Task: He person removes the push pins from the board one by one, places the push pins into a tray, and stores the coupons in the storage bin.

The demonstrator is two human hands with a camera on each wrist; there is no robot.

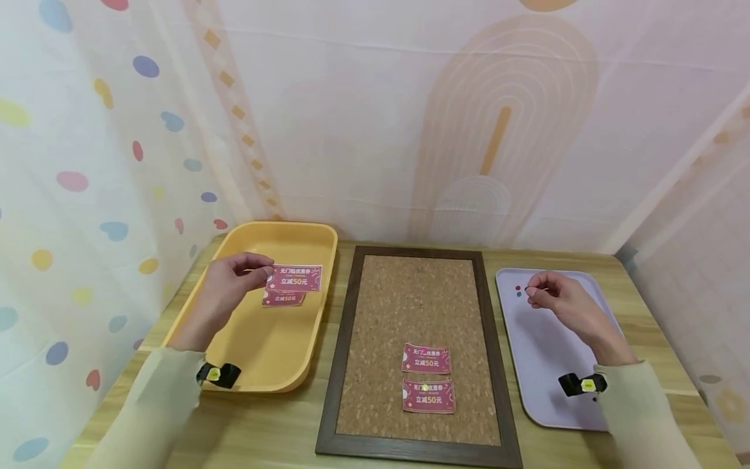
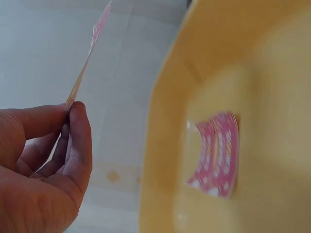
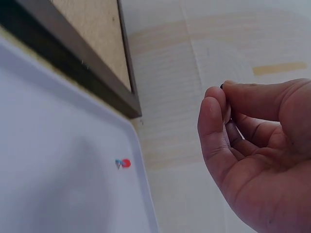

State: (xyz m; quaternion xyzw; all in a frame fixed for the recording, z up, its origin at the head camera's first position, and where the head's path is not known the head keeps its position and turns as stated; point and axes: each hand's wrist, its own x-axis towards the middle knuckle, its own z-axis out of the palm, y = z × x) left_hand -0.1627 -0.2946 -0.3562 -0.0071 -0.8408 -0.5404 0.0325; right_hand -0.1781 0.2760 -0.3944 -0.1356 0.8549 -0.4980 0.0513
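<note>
My left hand pinches a pink paper coupon by its left edge, above the yellow tray. In the left wrist view this coupon appears almost edge-on between thumb and fingers. More coupons lie overlapping in that tray. Over the lilac tray, my right hand pinches a small push pin between thumb and forefinger; just a dark bit of it shows. A red push pin and a blue push pin lie in the lilac tray.
Between the trays lies a cork board with a dark wooden frame. Two coupons are on its lower part, the upper with a pink pin and the lower with a yellow one. A patterned curtain hangs behind the wooden table.
</note>
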